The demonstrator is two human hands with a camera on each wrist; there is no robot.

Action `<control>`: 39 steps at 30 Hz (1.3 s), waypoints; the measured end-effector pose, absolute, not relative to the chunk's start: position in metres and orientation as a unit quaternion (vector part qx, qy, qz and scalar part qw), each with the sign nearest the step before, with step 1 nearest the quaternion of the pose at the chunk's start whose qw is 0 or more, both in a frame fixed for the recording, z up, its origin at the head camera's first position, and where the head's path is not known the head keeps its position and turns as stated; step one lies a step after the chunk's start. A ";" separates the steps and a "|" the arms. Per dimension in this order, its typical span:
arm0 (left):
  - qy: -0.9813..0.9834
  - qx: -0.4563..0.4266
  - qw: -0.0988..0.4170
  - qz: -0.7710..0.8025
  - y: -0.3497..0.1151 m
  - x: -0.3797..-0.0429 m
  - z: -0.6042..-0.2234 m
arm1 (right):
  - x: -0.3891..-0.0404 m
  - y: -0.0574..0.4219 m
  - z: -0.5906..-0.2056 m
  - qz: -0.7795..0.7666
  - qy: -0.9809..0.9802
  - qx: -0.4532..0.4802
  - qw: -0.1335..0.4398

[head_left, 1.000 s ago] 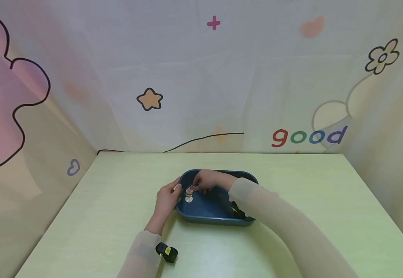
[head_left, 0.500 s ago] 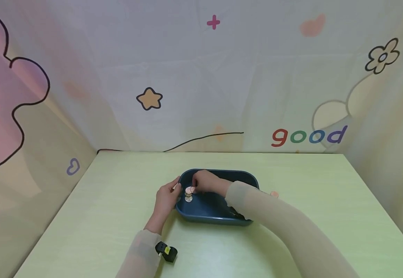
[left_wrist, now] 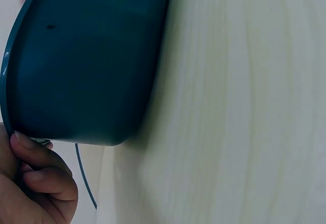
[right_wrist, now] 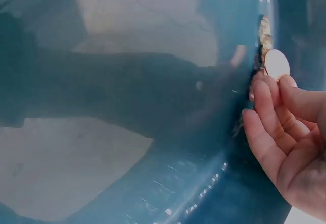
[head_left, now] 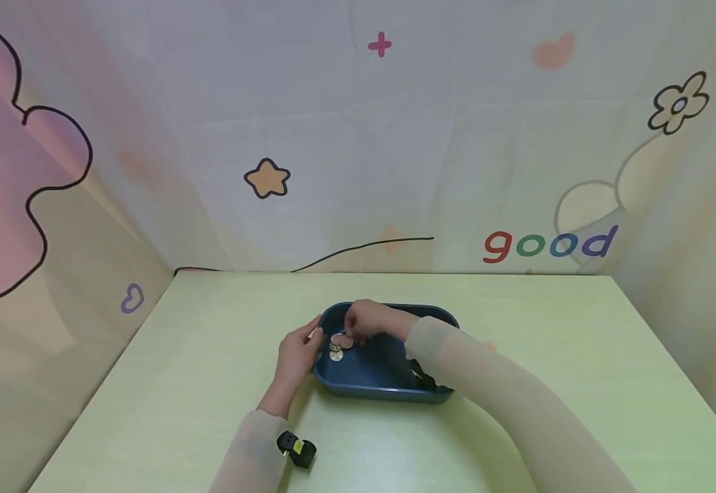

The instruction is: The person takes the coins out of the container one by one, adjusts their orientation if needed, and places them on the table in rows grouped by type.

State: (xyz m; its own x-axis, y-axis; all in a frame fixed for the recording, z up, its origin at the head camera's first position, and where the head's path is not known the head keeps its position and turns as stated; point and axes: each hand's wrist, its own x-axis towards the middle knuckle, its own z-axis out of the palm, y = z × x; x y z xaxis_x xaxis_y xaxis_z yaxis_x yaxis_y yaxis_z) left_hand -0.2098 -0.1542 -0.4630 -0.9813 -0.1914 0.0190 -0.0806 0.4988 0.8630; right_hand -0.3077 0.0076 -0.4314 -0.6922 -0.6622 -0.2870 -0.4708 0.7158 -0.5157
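Note:
A dark blue tray sits on the table, and my left hand holds it by the left end. The left wrist view shows the curled fingers at the tray's rim. Inside the tray, several coins lie overlapping near the left wall. My right hand is over them in the tray. In the right wrist view, its thumb and fingers pinch a round coin, held tilted beside the other coins.
A pinkish disc, partly hidden by the right sleeve, lies right of the tray. A black device sits on the left wrist. Behind the pale green table hangs a printed cloth.
The right forearm shifted slightly and came back, hiding more of the pinkish disc again. A coin at the right fingertips now shows more of its face. The left hand stays on the tray.

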 end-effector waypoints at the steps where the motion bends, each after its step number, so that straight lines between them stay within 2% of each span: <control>1: -0.865 0.078 0.059 -0.493 -0.154 -0.210 -0.463 | -0.308 0.009 -0.429 -0.207 0.895 -0.316 0.237; 6: -0.866 0.080 0.063 -0.490 -0.153 -0.210 -0.462 | -0.307 0.014 -0.415 -0.216 0.889 -0.315 0.250; 20: -0.863 0.088 0.059 -0.495 -0.151 -0.210 -0.462 | -0.294 0.055 -0.363 -0.294 0.872 -0.311 0.237; 30: -0.864 0.090 0.062 -0.492 -0.153 -0.209 -0.463 | -0.278 0.081 -0.356 -0.331 0.866 -0.286 0.242; 39: -0.866 0.082 0.064 -0.489 -0.153 -0.211 -0.464 | -0.266 0.113 -0.361 -0.364 0.865 -0.267 0.220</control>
State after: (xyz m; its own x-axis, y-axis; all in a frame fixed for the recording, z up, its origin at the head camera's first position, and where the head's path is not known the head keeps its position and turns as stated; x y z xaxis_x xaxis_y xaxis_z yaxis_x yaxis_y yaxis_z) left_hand -0.2108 -0.1526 -0.4644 -0.9783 -0.2048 0.0301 -0.0802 0.5090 0.8570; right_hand -0.2655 0.1134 -0.3606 -0.7610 -0.6215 -0.1860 -0.3011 0.5924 -0.7473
